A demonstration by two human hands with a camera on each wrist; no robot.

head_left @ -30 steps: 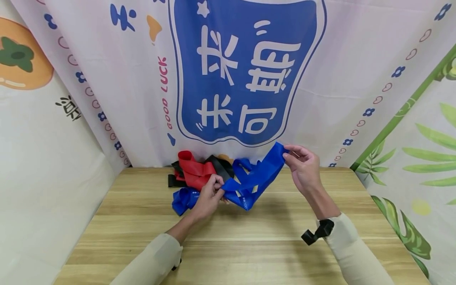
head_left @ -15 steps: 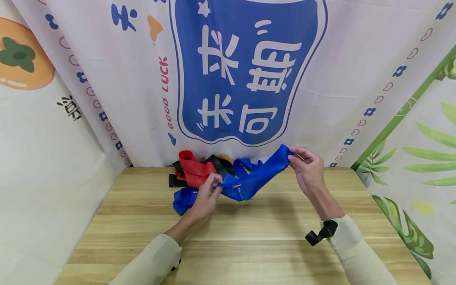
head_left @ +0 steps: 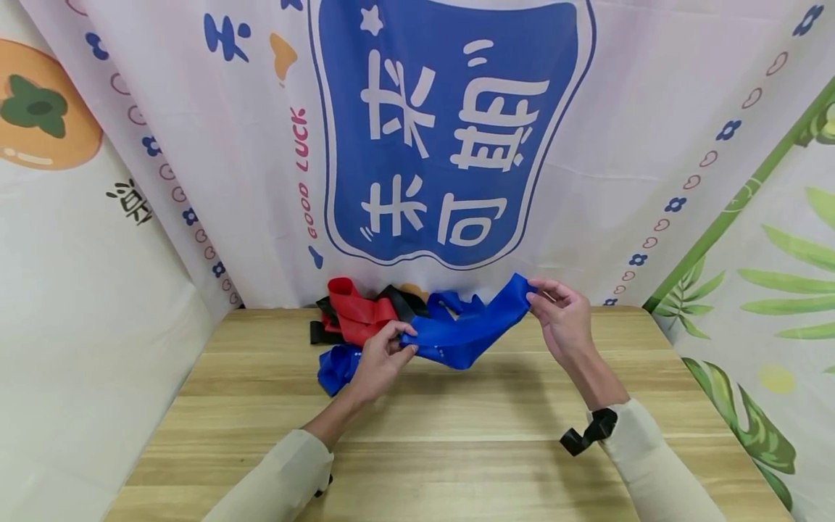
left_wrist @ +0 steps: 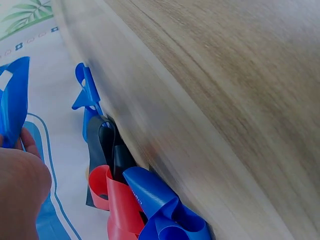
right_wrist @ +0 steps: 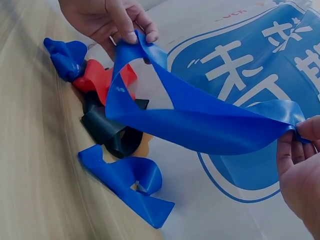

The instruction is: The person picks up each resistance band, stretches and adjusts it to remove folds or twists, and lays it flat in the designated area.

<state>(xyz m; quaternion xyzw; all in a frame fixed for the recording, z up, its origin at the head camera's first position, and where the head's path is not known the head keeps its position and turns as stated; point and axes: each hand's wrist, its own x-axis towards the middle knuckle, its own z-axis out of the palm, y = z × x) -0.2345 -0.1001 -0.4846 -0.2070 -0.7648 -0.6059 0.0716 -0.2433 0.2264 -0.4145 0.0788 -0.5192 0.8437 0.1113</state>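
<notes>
A blue resistance band (head_left: pixel 485 326) is held up off the table between both hands. My left hand (head_left: pixel 383 360) pinches its left end between thumb and fingers; my right hand (head_left: pixel 564 317) pinches the other end, slightly higher. In the right wrist view the held band (right_wrist: pixel 200 131) forms a wide loop with a slack, twisted middle. The left wrist view shows only part of my left hand (left_wrist: pixel 22 192) and a piece of the blue band (left_wrist: pixel 16 100) at the left edge.
Behind and left lie a red band (head_left: pixel 359 315), black bands (head_left: pixel 399 303) and a bunched blue band (head_left: pixel 335 368). Another blue band (right_wrist: pixel 125 182) lies by the back edge. A printed cloth (head_left: pixel 261 181) hangs directly behind the wooden table (head_left: pixel 430 464).
My right hand has shifted slightly right and down with its end of the band. The band's raised end is lower, and the strip lies flatter between the hands. The left hand has barely moved.
</notes>
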